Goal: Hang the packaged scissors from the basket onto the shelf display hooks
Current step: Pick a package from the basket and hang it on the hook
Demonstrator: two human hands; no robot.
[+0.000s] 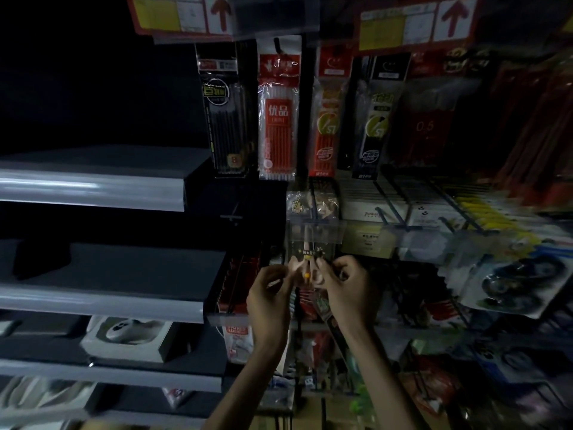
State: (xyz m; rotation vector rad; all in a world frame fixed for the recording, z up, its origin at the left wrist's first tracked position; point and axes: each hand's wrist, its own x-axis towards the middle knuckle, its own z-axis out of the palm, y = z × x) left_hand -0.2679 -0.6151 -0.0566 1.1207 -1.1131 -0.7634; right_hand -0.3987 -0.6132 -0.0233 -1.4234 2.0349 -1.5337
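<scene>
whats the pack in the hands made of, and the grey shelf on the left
The pack held between left hand and right hand looks like clear glossy plastic: it glints and the contents show through. The grey shelf seems painted metal or laminate, its front edge glossy with a bright streak; dim light leaves it open.

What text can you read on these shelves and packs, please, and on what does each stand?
"优品": red-and-white pack.
"0.5": dark red pack.
Too blurred or small to read: the print on the scissors pack, the price signs (only red up arrows show), and all other labels.
</scene>
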